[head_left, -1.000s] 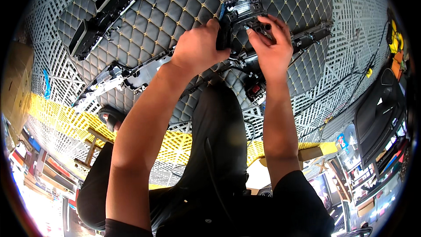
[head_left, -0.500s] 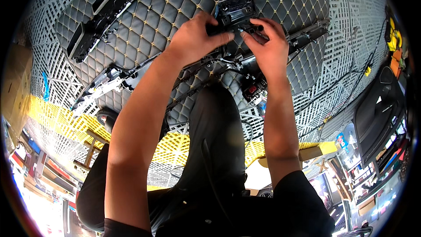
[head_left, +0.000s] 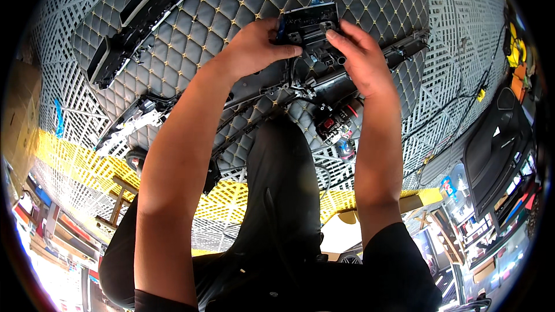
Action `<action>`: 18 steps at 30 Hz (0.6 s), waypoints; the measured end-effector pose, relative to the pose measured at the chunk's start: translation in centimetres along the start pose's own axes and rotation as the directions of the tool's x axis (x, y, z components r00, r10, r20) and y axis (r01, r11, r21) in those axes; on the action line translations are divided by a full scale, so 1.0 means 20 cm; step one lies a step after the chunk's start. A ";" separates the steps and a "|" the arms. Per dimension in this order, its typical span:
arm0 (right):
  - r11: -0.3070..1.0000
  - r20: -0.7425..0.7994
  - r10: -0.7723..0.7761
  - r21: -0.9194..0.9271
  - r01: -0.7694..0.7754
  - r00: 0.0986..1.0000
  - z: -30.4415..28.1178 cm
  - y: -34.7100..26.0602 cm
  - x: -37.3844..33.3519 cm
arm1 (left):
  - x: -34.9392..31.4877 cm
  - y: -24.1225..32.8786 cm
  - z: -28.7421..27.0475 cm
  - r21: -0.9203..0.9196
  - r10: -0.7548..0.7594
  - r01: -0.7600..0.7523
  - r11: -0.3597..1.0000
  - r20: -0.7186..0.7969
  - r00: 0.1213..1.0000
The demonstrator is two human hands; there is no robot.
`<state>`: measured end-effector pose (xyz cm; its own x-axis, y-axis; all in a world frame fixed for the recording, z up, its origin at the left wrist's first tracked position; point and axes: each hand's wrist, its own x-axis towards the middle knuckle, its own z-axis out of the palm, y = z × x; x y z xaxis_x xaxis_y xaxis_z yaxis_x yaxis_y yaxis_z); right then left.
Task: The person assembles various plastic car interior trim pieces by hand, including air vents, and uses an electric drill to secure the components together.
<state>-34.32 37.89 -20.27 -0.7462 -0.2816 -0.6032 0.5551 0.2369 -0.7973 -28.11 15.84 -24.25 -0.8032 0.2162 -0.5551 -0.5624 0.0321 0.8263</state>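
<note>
A black boxy plastic part [head_left: 311, 22] with a dark flat top edge and metallic strips is held above the quilted mat. My left hand [head_left: 260, 46] grips its left side, thumb along the near edge and fingers partly hidden behind it. At the right side my right hand [head_left: 361, 52] closes on the same part, thumb on its face. Just below lies a long black trim strip [head_left: 335, 85] with brackets, running across the mat. A power tool [head_left: 335, 126] in black and red rests near my right forearm.
A dark quilted mat [head_left: 225, 0] with yellow stitching covers grey and yellow floor grating [head_left: 457, 69]. Another black trim piece with openings [head_left: 139, 17] lies at the far left. Black cables [head_left: 445, 118] and a large black panel [head_left: 491, 150] are at the right.
The black plastic part has tipped and come slightly nearer. My right hand has shifted from its lower corner to its right side, uncovering more of the part and the power tool.
</note>
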 end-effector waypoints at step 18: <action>0.993 0.059 0.103 0.049 -0.106 0.993 0.04 -0.09 0.03 | -0.08 0.14 -0.13 -0.178 -0.156 0.152 0.972 -0.008 0.988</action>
<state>-35.51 36.58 -19.27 -0.6624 -0.3098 -0.6821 0.6484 0.2191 -0.7291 -28.86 13.05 -21.27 -0.7074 0.2010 -0.6776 -0.7037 -0.1097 0.7020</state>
